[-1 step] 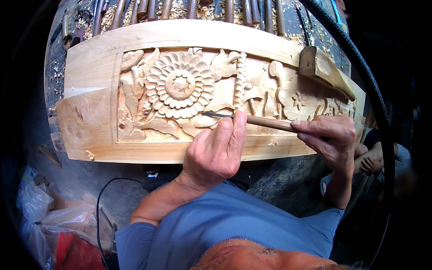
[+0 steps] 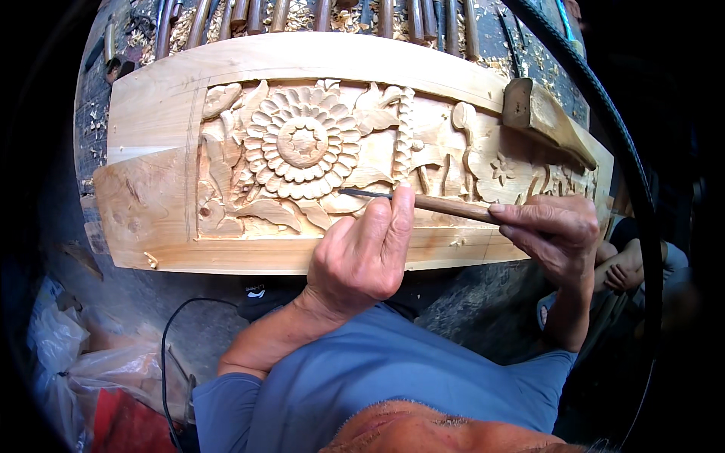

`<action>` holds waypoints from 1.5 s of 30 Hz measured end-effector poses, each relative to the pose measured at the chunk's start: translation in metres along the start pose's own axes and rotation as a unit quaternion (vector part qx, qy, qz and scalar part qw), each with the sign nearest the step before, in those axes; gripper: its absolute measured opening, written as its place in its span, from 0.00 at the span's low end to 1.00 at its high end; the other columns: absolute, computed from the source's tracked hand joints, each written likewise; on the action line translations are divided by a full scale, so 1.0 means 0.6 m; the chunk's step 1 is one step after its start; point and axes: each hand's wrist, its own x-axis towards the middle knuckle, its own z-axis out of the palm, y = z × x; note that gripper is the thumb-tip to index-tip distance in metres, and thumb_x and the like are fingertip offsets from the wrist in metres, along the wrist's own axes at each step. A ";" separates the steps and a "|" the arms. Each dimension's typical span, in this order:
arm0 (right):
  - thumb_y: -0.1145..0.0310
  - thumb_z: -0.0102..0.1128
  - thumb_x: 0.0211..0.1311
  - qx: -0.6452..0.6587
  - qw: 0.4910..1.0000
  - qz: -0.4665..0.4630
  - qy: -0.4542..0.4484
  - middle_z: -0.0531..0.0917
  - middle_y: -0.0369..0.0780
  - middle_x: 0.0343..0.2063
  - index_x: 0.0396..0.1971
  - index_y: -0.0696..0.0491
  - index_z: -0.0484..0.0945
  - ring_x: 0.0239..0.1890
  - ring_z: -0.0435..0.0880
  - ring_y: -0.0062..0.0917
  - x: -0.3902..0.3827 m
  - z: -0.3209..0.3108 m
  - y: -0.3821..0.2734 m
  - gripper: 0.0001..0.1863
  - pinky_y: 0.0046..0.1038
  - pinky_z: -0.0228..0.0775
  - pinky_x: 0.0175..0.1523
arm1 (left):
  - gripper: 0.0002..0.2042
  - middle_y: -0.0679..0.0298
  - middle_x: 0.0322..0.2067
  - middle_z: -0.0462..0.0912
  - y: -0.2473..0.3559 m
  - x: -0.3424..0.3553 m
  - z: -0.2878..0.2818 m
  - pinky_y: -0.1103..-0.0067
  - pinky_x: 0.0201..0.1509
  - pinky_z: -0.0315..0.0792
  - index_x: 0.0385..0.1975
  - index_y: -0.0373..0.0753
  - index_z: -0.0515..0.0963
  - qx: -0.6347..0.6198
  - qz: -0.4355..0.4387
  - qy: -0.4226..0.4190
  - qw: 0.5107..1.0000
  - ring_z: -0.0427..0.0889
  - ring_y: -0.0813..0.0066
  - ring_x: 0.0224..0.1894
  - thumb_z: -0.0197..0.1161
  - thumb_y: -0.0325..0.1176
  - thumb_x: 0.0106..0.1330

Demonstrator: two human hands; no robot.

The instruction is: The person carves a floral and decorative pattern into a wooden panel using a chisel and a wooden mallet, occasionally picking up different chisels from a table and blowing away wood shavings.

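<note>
A long pale wooden panel [image 2: 249, 254] lies before me, carved in relief with leaves, stems and a large layered flower [image 2: 302, 142]. Across its lower carved part runs a carving chisel [image 2: 453, 208] with a dark blade and a brown wooden handle. Its tip rests by the leaf just below and right of the flower. My left hand [image 2: 359, 257] is closed on the chisel near where blade meets handle, its fingers partly hiding it. The handle's right end is pinched in my right hand [image 2: 551, 230]. On the panel's upper right sits a worn wooden mallet [image 2: 555, 121].
Several wooden-handled tools [image 2: 321, 15] lie among shavings along the bench's far edge. A thick dark cable [image 2: 604, 98] arcs down the right side. Clear plastic bags [image 2: 60, 340] are on the floor at lower left. Another person's hands [image 2: 625, 273] rest at the right, off the panel.
</note>
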 end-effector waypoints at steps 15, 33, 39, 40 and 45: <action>0.78 0.79 0.55 -0.016 0.998 -0.055 0.039 0.89 0.41 0.22 0.44 0.58 0.93 0.21 0.87 0.23 -0.027 0.016 -0.033 0.15 0.24 0.72 0.24 | 0.23 0.66 0.30 0.76 0.000 0.009 -0.018 0.81 0.23 0.66 0.59 0.28 0.83 0.058 0.063 0.054 0.995 0.72 0.80 0.22 0.65 0.22 0.62; 0.77 0.79 0.52 -0.024 0.996 -0.059 0.054 0.86 0.40 0.20 0.44 0.55 0.94 0.18 0.84 0.22 -0.033 0.008 0.014 0.16 0.24 0.68 0.22 | 0.23 0.62 0.38 0.83 -0.002 0.004 -0.010 0.84 0.25 0.64 0.62 0.30 0.82 0.079 0.089 0.001 0.993 0.72 0.84 0.23 0.63 0.23 0.65; 0.78 0.79 0.54 0.004 0.998 -0.046 0.033 0.87 0.40 0.20 0.44 0.57 0.93 0.19 0.85 0.22 -0.014 0.001 0.019 0.15 0.24 0.69 0.22 | 0.22 0.62 0.39 0.83 -0.006 0.010 -0.016 0.85 0.25 0.65 0.61 0.29 0.82 0.082 0.090 -0.016 0.992 0.72 0.84 0.23 0.63 0.23 0.65; 0.78 0.79 0.54 0.013 0.999 -0.039 0.028 0.87 0.40 0.20 0.44 0.57 0.93 0.19 0.85 0.22 -0.012 -0.001 0.018 0.15 0.24 0.70 0.22 | 0.22 0.62 0.39 0.83 -0.003 0.012 -0.018 0.85 0.25 0.65 0.61 0.29 0.82 0.075 0.085 -0.021 0.993 0.72 0.84 0.23 0.63 0.23 0.65; 0.79 0.79 0.55 0.012 0.999 -0.046 0.017 0.88 0.41 0.21 0.44 0.58 0.93 0.20 0.86 0.22 0.003 -0.007 0.008 0.15 0.24 0.72 0.22 | 0.22 0.59 0.41 0.84 -0.006 0.000 -0.006 0.85 0.25 0.66 0.61 0.28 0.82 0.087 0.085 0.000 0.993 0.75 0.84 0.24 0.63 0.22 0.65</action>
